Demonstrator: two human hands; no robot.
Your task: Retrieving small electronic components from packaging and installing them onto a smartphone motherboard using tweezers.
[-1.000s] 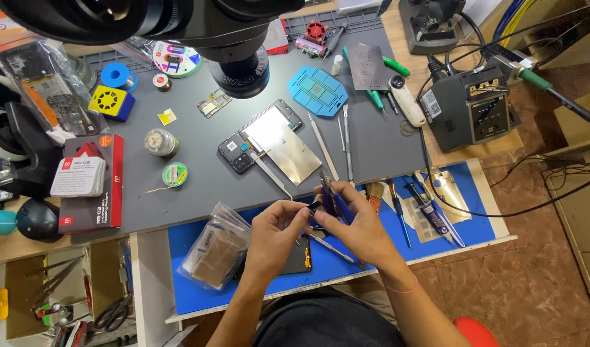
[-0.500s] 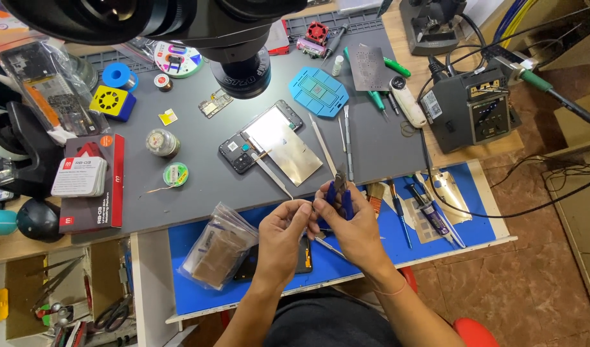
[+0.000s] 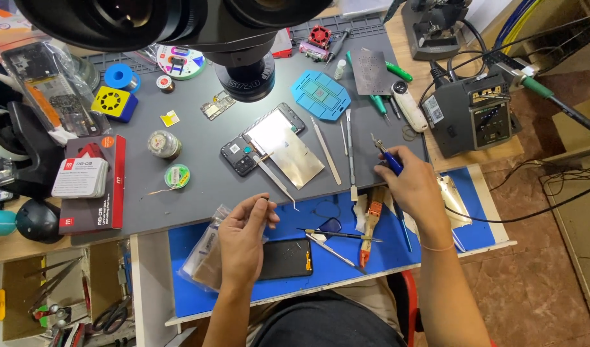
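Observation:
My right hand (image 3: 415, 187) is closed around a blue-handled fine tool (image 3: 389, 158), tip pointing up-left over the right edge of the grey work mat (image 3: 198, 193). My left hand (image 3: 243, 239) hovers above the blue mat (image 3: 346, 263), thumb and forefinger pinched; nothing shows between them. Just right of it lies a black phone screen (image 3: 285, 259), and clear plastic bags (image 3: 202, 257) lie under the hand. An opened phone (image 3: 246, 154) with a metal plate (image 3: 293, 155) and tweezers (image 3: 275, 183) rests under the microscope (image 3: 243, 71).
Loose tweezers and a spudger (image 3: 349, 151) lie on the grey mat, and a brush (image 3: 370, 225) and picks on the blue mat. A soldering station (image 3: 471, 115) stands right; a blue fixture pad (image 3: 320, 93) lies behind. A red box (image 3: 89, 183), solder reels and tape crowd the left.
The hands were together on the blue-handled tool at the front. Now they have parted: the right hand carried the tool up and right, and the left hand dropped back toward the plastic bags.

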